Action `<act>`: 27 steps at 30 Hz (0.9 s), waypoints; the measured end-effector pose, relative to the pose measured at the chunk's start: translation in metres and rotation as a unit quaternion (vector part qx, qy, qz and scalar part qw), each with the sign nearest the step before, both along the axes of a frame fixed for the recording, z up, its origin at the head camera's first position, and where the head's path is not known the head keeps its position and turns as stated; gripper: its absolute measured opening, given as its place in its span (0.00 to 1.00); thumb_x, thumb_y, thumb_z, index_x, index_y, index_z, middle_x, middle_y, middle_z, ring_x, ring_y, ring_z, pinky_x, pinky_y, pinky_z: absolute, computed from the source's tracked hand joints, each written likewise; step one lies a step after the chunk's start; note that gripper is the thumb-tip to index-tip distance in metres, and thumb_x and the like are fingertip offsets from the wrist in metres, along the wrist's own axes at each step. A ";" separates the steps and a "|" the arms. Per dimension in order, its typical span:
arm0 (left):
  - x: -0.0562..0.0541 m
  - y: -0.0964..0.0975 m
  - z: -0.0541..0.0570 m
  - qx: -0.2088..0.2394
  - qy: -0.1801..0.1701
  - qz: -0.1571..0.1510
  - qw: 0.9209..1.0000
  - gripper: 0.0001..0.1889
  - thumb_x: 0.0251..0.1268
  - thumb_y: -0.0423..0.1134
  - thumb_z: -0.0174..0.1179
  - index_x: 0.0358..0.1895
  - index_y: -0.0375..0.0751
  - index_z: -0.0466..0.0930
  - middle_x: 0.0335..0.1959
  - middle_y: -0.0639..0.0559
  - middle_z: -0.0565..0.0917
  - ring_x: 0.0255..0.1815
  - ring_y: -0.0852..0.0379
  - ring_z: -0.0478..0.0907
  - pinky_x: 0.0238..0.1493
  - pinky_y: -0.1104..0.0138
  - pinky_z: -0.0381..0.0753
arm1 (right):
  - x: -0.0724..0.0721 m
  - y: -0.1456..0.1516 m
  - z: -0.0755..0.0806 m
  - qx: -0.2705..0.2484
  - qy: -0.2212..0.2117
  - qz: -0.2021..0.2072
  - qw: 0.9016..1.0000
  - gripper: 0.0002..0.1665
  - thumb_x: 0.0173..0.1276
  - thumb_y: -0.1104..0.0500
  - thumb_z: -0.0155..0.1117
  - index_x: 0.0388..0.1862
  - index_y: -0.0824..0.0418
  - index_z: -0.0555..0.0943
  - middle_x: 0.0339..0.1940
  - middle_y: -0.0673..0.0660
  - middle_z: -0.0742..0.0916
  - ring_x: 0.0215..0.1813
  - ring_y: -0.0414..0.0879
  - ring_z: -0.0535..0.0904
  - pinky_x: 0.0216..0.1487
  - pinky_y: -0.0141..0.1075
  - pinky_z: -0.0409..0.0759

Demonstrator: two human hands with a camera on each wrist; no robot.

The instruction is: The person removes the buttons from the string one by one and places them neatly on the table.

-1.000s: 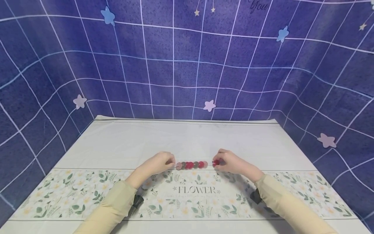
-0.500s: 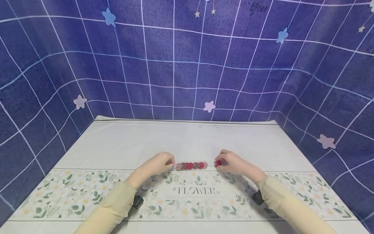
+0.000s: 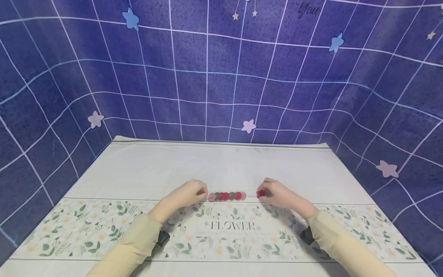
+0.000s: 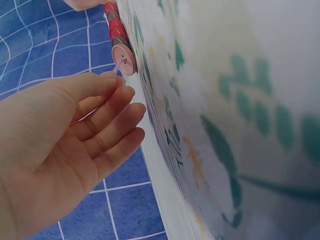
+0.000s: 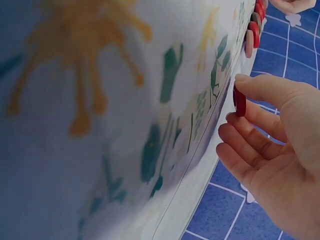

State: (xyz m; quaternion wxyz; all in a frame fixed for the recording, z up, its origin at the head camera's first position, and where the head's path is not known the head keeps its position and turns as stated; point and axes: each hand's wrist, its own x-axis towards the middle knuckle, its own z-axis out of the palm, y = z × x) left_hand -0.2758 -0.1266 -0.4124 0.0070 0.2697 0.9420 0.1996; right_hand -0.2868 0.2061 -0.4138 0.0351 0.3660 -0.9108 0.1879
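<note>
Several round buttons [image 3: 225, 196] in pink, red and dark grey-green lie in an overlapping row on a thin, pale string. At the row's left end, my left hand [image 3: 190, 193] pinches the string [image 4: 119, 66] between thumb and index finger, close beside a pink button [image 4: 123, 59] with small holes. To the right of the row, my right hand [image 3: 275, 193] pinches a single red button [image 5: 240, 100] between thumb and fingertips. A stretch of string shows between this button and the row's right end. The other fingers of both hands are loosely curved.
A white tablecloth [image 3: 221, 165] with a floral band marked "FLOWER" covers the table under both forearms. Behind and at both sides hangs a blue curtain [image 3: 221, 88] with white grid lines and stars. Dark straps [image 3: 162, 238] sit at the wrists.
My right hand has moved slightly to the right with the red button, widening the gap to the row. My left hand and the row of buttons have stayed in place.
</note>
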 end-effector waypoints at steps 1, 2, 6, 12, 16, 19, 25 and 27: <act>0.000 0.000 0.000 0.000 -0.002 0.000 1.000 0.04 0.62 0.38 0.59 0.30 0.48 0.80 0.27 0.60 0.79 0.30 0.65 0.72 0.39 0.67 0.76 | 0.000 0.000 0.000 0.002 0.000 -0.002 1.000 0.13 0.58 0.61 0.67 0.42 0.64 0.81 0.35 0.52 0.81 0.38 0.43 0.77 0.44 0.36 0.78; 0.000 0.000 0.000 0.000 -0.003 0.000 1.000 0.04 0.62 0.38 0.59 0.30 0.48 0.80 0.27 0.60 0.79 0.30 0.65 0.72 0.39 0.66 0.76 | 0.000 0.001 0.000 0.003 0.001 -0.004 1.000 0.13 0.58 0.61 0.67 0.42 0.64 0.81 0.35 0.52 0.81 0.38 0.43 0.77 0.44 0.36 0.78; 0.000 -0.001 0.000 -0.001 -0.006 0.001 1.000 0.04 0.63 0.38 0.59 0.30 0.48 0.80 0.28 0.60 0.80 0.31 0.65 0.73 0.41 0.66 0.76 | 0.000 0.002 0.000 0.000 0.003 -0.007 1.000 0.13 0.57 0.61 0.67 0.42 0.65 0.81 0.35 0.52 0.81 0.38 0.43 0.77 0.43 0.36 0.78; 0.000 -0.001 0.001 -0.002 -0.003 0.001 1.000 0.04 0.63 0.38 0.59 0.30 0.47 0.80 0.28 0.60 0.80 0.31 0.65 0.73 0.42 0.65 0.76 | -0.002 0.005 -0.001 -0.005 0.016 -0.003 1.000 0.13 0.56 0.63 0.67 0.40 0.65 0.81 0.34 0.53 0.81 0.37 0.43 0.77 0.42 0.36 0.78; 0.000 -0.001 0.001 -0.001 -0.001 -0.002 1.000 0.04 0.63 0.38 0.59 0.30 0.47 0.80 0.28 0.60 0.80 0.31 0.65 0.73 0.42 0.65 0.76 | -0.002 0.006 -0.004 -0.003 0.015 -0.008 1.000 0.12 0.55 0.62 0.67 0.40 0.64 0.81 0.35 0.52 0.81 0.38 0.42 0.77 0.43 0.36 0.78; 0.000 -0.001 0.001 -0.001 -0.001 -0.003 1.000 0.04 0.63 0.38 0.59 0.31 0.47 0.80 0.28 0.60 0.80 0.32 0.65 0.73 0.42 0.64 0.76 | -0.003 0.007 -0.005 -0.001 0.011 -0.011 1.000 0.12 0.56 0.62 0.67 0.40 0.64 0.81 0.35 0.51 0.80 0.38 0.41 0.77 0.43 0.35 0.79; 0.001 -0.001 0.001 -0.002 -0.005 -0.001 1.000 0.03 0.63 0.39 0.59 0.31 0.48 0.80 0.29 0.60 0.80 0.33 0.64 0.74 0.44 0.64 0.77 | -0.002 0.007 -0.004 0.005 0.010 -0.013 1.000 0.13 0.56 0.62 0.67 0.40 0.64 0.80 0.35 0.51 0.81 0.38 0.42 0.78 0.44 0.36 0.79; 0.000 -0.001 0.001 -0.005 -0.004 -0.001 1.000 0.03 0.63 0.39 0.59 0.31 0.48 0.80 0.29 0.60 0.80 0.33 0.64 0.74 0.44 0.63 0.77 | -0.002 0.007 -0.004 0.007 0.011 -0.014 1.000 0.12 0.56 0.61 0.67 0.40 0.63 0.80 0.35 0.51 0.81 0.39 0.43 0.78 0.44 0.37 0.79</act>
